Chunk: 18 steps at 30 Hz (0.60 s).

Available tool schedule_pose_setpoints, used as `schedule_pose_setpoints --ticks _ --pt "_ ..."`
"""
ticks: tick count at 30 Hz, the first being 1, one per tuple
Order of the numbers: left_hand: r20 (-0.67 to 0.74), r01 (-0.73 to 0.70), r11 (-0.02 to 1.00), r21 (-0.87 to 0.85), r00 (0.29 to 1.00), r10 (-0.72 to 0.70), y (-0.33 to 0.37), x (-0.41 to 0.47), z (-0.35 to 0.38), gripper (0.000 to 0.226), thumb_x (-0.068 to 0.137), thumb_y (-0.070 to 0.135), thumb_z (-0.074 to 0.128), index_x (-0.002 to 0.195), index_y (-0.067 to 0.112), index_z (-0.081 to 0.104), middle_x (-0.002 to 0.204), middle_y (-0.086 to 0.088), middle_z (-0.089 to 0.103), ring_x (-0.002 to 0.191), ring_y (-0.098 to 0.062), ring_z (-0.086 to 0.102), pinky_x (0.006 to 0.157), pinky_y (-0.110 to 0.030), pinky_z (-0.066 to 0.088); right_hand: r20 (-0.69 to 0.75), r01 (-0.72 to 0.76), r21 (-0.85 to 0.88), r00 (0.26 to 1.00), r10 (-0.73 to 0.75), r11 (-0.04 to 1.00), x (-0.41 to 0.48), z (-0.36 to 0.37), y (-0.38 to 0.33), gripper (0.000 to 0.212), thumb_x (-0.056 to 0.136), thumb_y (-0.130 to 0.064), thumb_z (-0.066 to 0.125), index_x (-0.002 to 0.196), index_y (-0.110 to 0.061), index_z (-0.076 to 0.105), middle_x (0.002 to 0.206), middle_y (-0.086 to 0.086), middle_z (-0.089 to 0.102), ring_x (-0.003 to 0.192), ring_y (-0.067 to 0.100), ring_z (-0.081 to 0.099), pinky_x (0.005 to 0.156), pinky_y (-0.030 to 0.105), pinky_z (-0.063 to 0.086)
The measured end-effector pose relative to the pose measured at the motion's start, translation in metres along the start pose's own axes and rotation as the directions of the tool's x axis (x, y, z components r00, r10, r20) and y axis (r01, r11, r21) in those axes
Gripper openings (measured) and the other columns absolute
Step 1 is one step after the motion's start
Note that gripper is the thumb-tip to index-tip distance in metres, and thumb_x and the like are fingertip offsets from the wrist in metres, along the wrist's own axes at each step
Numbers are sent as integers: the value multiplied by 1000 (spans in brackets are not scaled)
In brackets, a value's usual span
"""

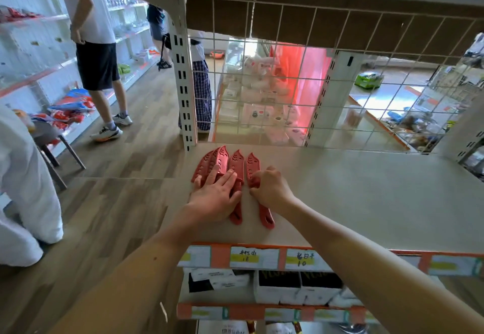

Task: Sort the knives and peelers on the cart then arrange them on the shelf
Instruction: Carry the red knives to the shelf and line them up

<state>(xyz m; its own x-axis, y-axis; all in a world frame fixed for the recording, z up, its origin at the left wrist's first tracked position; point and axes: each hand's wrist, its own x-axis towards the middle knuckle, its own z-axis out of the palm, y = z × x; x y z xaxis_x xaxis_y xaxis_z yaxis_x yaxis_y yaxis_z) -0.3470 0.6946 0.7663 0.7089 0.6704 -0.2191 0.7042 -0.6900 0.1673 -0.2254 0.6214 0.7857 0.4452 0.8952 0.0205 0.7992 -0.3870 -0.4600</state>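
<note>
Fingers of the right hand [269, 187] are curling together around one red knife [258, 189], pinching it near its middle. Just at 9 o'clock from it, the left hand [217, 195] is lying flat with fingers apart, pressing on the other red knives [218, 162]. All are lying on the shelf [366, 197], tips pointing to 12 o'clock.

Wood-plank floor [125, 171], white shelving [39, 45] (left wall), wire-grid backing [340, 72].
</note>
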Motion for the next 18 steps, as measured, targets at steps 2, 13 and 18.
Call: schedule_pose_setpoints --ticks 2,13,18 --pt "-14 5 999 -32 1000 -6 -1 0 0 60 99 47 17 150 26 -5 158 10 -14 143 -15 -23 117 -47 -10 -1 -7 18 1000 7 1000 1 0 0 32 85 -11 59 117 -5 63 122 17 50 108 31 56 96 32 45" --pt "-45 62 994 -84 997 -66 -2 2 3 67 97 51 15 149 16 -10 158 0 -16 145 -13 -15 116 -37 -12 -17 41 16 999 -41 999 0 9 -2 34 89 -23 57 119 -9 63 127 15 51 114 31 49 101 33 37" --pt "-52 57 994 -88 997 -61 -2 1 3 66 98 49 16 150 17 -9 158 1 -16 146 -12 -14 117 -38 -9 -22 42 22 999 -42 999 0 7 -2 29 86 -15 57 111 -5 67 120 17 54 107 30 55 93 29 41"
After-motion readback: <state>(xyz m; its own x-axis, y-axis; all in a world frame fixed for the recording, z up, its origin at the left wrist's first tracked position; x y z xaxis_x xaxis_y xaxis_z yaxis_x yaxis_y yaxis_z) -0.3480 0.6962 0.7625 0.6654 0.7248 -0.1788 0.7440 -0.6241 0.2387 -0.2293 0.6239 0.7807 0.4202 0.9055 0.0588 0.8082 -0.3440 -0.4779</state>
